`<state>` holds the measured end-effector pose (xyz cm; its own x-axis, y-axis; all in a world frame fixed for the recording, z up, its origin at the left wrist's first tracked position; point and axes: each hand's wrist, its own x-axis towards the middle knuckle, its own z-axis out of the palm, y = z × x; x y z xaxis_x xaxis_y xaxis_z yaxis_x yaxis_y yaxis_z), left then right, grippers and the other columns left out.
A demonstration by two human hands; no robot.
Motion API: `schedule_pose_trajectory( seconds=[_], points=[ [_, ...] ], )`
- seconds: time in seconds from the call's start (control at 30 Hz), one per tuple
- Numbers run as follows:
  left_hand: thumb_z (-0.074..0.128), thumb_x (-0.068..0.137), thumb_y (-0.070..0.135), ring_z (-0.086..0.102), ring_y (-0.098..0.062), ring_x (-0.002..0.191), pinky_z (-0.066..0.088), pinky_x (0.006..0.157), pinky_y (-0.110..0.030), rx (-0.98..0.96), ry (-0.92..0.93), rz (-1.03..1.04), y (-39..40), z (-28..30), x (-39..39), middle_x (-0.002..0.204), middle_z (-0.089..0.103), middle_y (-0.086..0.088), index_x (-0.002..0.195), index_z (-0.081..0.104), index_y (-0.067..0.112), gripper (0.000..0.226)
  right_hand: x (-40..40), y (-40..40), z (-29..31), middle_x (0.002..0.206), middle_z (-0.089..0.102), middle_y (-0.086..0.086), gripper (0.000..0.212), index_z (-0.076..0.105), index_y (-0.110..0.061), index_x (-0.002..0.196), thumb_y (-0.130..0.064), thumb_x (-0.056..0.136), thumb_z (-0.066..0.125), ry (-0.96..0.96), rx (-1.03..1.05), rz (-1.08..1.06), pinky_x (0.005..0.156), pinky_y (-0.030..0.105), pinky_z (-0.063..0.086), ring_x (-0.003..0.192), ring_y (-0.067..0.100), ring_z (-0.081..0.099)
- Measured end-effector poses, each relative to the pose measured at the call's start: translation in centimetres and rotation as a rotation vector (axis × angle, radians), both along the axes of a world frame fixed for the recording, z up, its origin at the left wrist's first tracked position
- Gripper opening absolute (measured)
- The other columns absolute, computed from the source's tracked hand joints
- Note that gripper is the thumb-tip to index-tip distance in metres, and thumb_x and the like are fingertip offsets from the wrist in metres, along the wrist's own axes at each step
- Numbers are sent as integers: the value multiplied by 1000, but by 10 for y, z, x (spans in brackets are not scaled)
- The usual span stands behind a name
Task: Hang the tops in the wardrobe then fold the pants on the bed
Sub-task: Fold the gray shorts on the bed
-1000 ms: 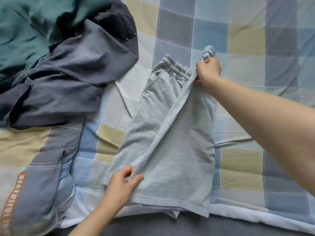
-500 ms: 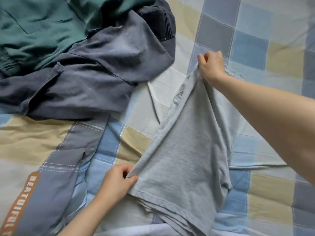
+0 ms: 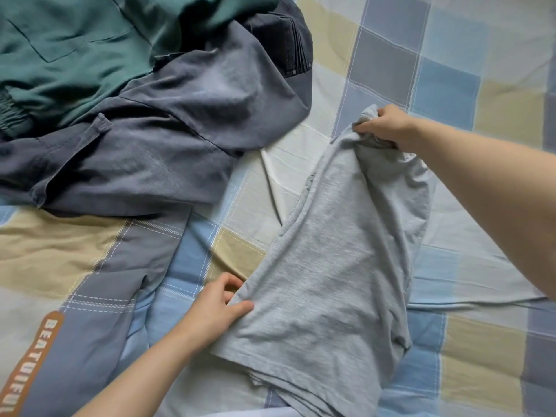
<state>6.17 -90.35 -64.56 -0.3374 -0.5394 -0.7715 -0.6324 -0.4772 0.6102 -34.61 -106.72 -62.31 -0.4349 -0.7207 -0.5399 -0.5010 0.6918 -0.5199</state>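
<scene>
Clearly the folding stage is under way, since the person has a pair of light grey shorts (image 3: 337, 266) in both hands over the checked bed cover (image 3: 451, 85). The right hand (image 3: 388, 126) is clenched on the bunched waistband end at the far side, and the left hand (image 3: 218, 308) pinches the left edge of the fabric near the hem, thumb on top and fingers underneath. The shorts look already doubled lengthwise, with layered edges showing at the near end, but they lie slack and rumpled, partly lifted off the bed, so the fold is judged about half done; they probably still need flattening and at least one more fold across.

More work remains beside them. A dark grey-blue garment (image 3: 156, 152) lies spread and creased to the left, and a green garment (image 3: 75, 49) with an elastic band sits heaped behind it, touching it. Neither is folded.

Whether the tops are hung cannot be told, as no wardrobe shows in this view. It is also unclear whether the grey-blue piece is pants or a top. The strip with orange lettering (image 3: 33, 362) at the lower left is cut off by the frame edge, the green garment runs out of view at the top, and the right forearm hides part of the bed.
</scene>
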Motion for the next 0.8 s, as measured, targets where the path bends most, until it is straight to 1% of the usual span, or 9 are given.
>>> schedule_pose_trajectory(
  seconds=[0.13,0.23,0.3,0.37,0.5,0.6,0.67,0.73,0.8],
  points=[
    [78,78,7,41,2,56,34,55,-19,-71,124,-218,2,10,-5,57,50,14,65,51,18,32,1,-19,12,88,48,6,30,41,-23,74,-19,83,69,151,-136,36,74,23,39,89,16,43],
    [73,81,8,45,2,59,37,59,-17,-227,39,-97,-2,9,-2,64,55,11,73,52,11,23,23,-44,17,109,51,8,27,48,-23,99,-34,83,67,274,-157,63,95,38,34,117,25,42],
    [69,86,7,53,-4,65,41,62,-18,-152,-37,30,-5,7,5,74,63,3,82,56,9,14,43,-51,20,130,48,5,50,47,-23,122,-44,82,68,356,-183,101,98,42,28,130,27,33],
    [67,88,5,56,-7,63,43,58,-15,-70,-89,67,-2,3,11,76,66,-2,88,57,8,10,57,-34,24,139,43,2,64,41,-23,134,-47,81,68,411,-271,128,100,39,25,132,23,31],
    [65,90,3,62,-16,69,48,63,-24,-15,-122,139,1,4,12,84,72,-13,99,62,1,10,70,95,14,128,50,5,50,45,-18,129,-39,86,57,458,-438,-45,96,38,29,120,26,43],
    [66,91,9,66,-12,65,49,56,-16,2,-138,193,-1,8,7,81,74,-8,94,68,5,6,83,219,-6,121,53,16,46,45,-7,126,-33,91,58,252,-209,-502,95,36,30,116,34,47],
    [67,91,16,68,-19,73,51,62,-24,0,-145,188,-2,9,4,84,74,-11,92,69,5,12,96,271,-20,114,58,14,41,50,-6,117,-40,94,54,-20,-3,-657,90,34,36,110,30,53],
    [65,93,19,68,-26,83,52,74,-35,-20,-161,148,-1,8,2,92,74,-14,95,68,5,14,110,293,-25,101,61,3,37,54,-12,103,-47,92,55,-215,77,-570,82,33,42,99,21,54],
    [62,95,22,68,-27,89,52,82,-40,-57,-183,101,0,6,2,96,73,-11,98,66,8,15,112,298,-26,106,62,1,30,57,-12,108,-36,91,61,-295,100,-433,88,35,46,101,20,57]
  ],
)
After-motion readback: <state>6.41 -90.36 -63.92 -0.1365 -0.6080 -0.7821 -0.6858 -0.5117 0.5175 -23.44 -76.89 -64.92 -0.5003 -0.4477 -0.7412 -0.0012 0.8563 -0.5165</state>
